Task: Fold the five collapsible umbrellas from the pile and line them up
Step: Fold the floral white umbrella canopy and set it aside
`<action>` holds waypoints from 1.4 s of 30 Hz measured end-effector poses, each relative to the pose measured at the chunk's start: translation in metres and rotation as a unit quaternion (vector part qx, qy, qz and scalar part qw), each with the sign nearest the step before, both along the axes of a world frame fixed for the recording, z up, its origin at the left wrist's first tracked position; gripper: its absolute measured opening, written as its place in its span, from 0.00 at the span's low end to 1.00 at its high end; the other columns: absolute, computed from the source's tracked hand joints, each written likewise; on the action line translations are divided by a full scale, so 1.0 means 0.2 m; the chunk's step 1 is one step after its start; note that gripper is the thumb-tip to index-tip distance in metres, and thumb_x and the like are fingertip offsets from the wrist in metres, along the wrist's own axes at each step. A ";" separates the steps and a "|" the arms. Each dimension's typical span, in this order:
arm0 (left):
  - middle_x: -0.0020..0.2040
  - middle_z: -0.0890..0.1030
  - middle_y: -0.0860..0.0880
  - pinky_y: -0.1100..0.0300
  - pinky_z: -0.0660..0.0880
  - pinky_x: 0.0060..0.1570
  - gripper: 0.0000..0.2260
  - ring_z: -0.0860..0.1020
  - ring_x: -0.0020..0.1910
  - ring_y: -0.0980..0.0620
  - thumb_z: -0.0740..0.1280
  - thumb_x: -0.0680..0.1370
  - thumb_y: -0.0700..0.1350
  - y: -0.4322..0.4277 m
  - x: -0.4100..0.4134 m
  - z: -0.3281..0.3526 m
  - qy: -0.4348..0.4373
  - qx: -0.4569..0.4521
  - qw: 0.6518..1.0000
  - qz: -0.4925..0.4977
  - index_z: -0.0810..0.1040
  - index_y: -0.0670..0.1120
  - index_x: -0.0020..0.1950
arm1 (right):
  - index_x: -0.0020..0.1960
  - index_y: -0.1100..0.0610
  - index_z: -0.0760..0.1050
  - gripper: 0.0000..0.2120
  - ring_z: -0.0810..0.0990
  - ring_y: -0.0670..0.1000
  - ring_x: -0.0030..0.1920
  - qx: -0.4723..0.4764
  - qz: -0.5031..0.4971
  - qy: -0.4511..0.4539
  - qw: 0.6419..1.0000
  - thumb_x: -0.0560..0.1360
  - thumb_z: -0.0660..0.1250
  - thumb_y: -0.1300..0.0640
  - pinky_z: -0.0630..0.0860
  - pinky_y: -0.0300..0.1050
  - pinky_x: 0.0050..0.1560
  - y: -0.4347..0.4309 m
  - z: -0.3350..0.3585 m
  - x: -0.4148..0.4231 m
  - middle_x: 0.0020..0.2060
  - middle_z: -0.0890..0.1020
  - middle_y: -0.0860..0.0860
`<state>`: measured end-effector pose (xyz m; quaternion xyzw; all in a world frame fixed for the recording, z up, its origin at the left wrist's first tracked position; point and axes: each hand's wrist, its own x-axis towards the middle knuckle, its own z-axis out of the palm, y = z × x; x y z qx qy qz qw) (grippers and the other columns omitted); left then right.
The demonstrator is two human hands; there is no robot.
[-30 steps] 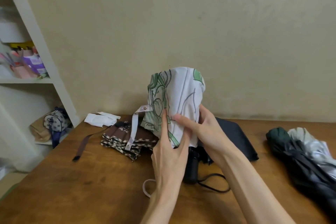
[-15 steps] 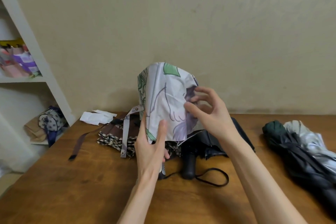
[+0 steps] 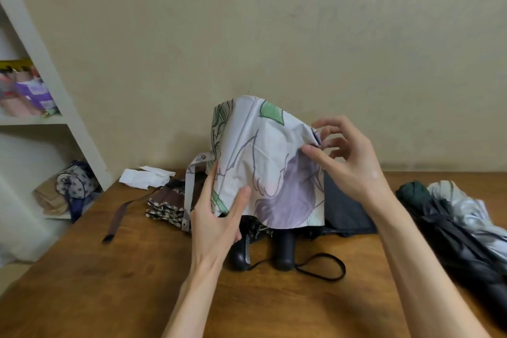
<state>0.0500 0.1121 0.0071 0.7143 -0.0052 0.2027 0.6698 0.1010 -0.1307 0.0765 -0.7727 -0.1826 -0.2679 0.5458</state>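
1. Pleating the floral umbrella (image 3: 263,162) looks like the step in hand. It is held upright above the middle of the table (image 3: 109,282), its canopy loose and its tie strap (image 3: 189,189) dangling at its left.
2. The left hand (image 3: 216,217) grips the canopy's lower left, thumb in front. The right hand (image 3: 348,162) pinches a fold at the right edge.
3. Done well, each panel gets pulled flat and laid the same way round. The left hand traps finished pleats so the strap can wrap them tightly.
4. Behind it lie a brown patterned umbrella (image 3: 167,203) and two black handles (image 3: 285,250). A dark bundled umbrella (image 3: 452,230) lies far right.
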 end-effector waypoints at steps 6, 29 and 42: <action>0.48 0.87 0.48 0.60 0.73 0.24 0.36 0.77 0.24 0.44 0.72 0.75 0.64 0.02 0.01 -0.04 -0.018 0.015 1.000 0.007 0.65 0.63 0.82 | 0.49 0.54 0.84 0.04 0.84 0.51 0.44 0.003 -0.064 -0.071 0.995 0.77 0.79 0.58 0.78 0.47 0.44 0.01 0.02 -0.01 0.45 0.86 0.50; 0.68 0.80 0.57 0.58 0.81 0.61 0.23 0.82 0.64 0.55 0.65 0.84 0.56 -0.08 -0.02 -0.03 -0.144 0.050 0.969 0.196 0.68 0.51 0.78 | 0.51 0.47 0.84 0.08 0.81 0.49 0.42 0.035 -0.003 -0.033 0.999 0.80 0.75 0.60 0.79 0.47 0.46 -0.06 0.07 -0.04 0.44 0.84 0.59; 0.64 0.84 0.45 0.52 0.82 0.54 0.27 0.85 0.57 0.43 0.64 0.82 0.61 -0.04 0.03 -0.12 -0.112 0.153 0.959 0.210 0.70 0.50 0.77 | 0.40 0.49 0.79 0.12 0.76 0.46 0.39 -0.169 -0.120 0.008 0.978 0.78 0.73 0.44 0.70 0.41 0.41 -0.11 -0.01 0.01 0.40 0.75 0.51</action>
